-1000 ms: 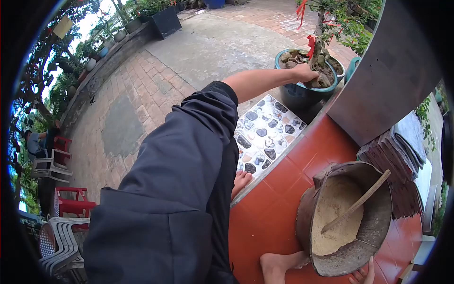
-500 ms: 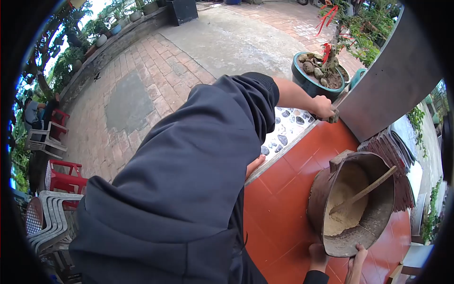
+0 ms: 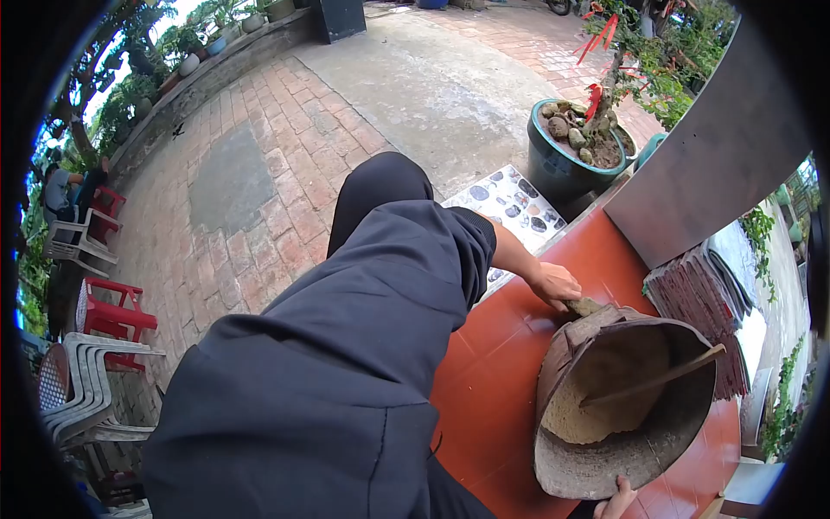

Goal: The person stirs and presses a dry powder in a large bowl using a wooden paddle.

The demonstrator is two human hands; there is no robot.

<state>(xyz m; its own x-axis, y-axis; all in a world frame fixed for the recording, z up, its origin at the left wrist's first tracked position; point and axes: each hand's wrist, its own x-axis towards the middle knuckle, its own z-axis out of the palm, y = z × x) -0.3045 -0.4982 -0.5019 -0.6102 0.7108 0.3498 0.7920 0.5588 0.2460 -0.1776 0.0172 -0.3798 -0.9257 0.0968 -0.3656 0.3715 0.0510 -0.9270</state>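
Note:
A worn, grey-brown bucket (image 3: 683,432) lies tilted on the red tiles, its mouth facing me. Tan powder (image 3: 575,413) and a wooden stick (image 3: 661,379) are inside it. At the bucket's upper left side, my left hand (image 3: 553,284) is closed around a small grey-brown piece (image 3: 584,306), partly hidden by the fingers; whether it touches the bucket is unclear. My right hand (image 3: 617,500) grips the bucket's lower rim, thumb showing.
A green pot (image 3: 562,169) with a small tree and stones stands beyond the pebble-patterned step (image 3: 510,203). Beside a grey panel (image 3: 705,147) lies a reddish stack (image 3: 692,285). Chairs (image 3: 91,385) and red stools (image 3: 112,311) are at left, with a seated person (image 3: 60,195).
My left hand has come back from the tile edge near the pot to the bucket's side, still holding the piece. The bucket appears lower and further left, with my right hand still on its rim.

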